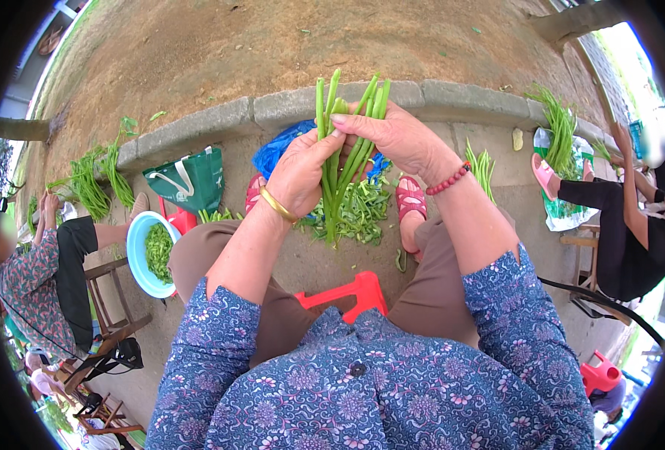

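Note:
A small bunch of long green vegetable stems stands upright between my two hands, above the gap between my knees. My left hand, with a gold bangle at its wrist, is closed round the stems from the left. My right hand, wearing a red bead bracelet, grips the same bunch, its thumb reaching across toward the left thumb. Some right fingers are hidden behind the stems. Below them on the ground lies a heap of cut green leaves and pieces. A blue plastic bag is partly covered by my left hand.
A pale blue basin with chopped greens stands left, near a green bag. Long stems lie right of my foot. A stone kerb runs ahead. People sit on both sides with more greens. A red plastic stool shows beneath me.

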Demonstrator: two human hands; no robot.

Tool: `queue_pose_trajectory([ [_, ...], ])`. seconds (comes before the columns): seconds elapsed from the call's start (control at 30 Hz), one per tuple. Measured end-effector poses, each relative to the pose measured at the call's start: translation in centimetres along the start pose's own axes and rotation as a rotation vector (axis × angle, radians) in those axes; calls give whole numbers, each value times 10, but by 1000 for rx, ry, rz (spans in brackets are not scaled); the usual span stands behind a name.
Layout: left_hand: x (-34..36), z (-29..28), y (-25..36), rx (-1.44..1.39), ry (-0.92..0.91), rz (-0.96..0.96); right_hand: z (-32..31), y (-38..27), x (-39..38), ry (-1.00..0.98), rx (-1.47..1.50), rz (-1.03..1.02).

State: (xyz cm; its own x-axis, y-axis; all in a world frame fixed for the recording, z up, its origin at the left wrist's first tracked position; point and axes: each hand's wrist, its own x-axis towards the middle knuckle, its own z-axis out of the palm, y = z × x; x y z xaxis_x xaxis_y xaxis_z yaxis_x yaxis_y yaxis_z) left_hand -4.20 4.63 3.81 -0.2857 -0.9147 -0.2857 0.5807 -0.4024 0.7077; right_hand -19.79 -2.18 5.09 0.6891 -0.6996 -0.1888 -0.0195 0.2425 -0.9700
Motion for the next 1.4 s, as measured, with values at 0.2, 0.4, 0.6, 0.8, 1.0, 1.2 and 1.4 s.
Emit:
queue_pose_trajectory([
  [0.2, 6, -9, -3, 196, 58, 56, 1, 0, 0, 11, 85, 17],
  [0.4, 2, -5, -1, 499, 87, 143, -1, -5, 3, 210, 12, -50],
  [0.6, 8, -8, -2, 309, 230, 69, 0, 6, 4, 232, 211, -25],
  [0.8, 9, -6, -3, 360, 253, 38, -2, 3, 3, 283, 159, -20],
  [1.0, 6, 1, -9, 466, 216, 25, -1, 4, 5, 279, 102, -57],
  [1.2, 0, -34, 1, 1141, 373, 279, -13, -19, 10, 659, 110, -183],
  [1.4, 3, -4, 17, 274, 278, 94, -17, -19, -17, 556, 65, 23],
])
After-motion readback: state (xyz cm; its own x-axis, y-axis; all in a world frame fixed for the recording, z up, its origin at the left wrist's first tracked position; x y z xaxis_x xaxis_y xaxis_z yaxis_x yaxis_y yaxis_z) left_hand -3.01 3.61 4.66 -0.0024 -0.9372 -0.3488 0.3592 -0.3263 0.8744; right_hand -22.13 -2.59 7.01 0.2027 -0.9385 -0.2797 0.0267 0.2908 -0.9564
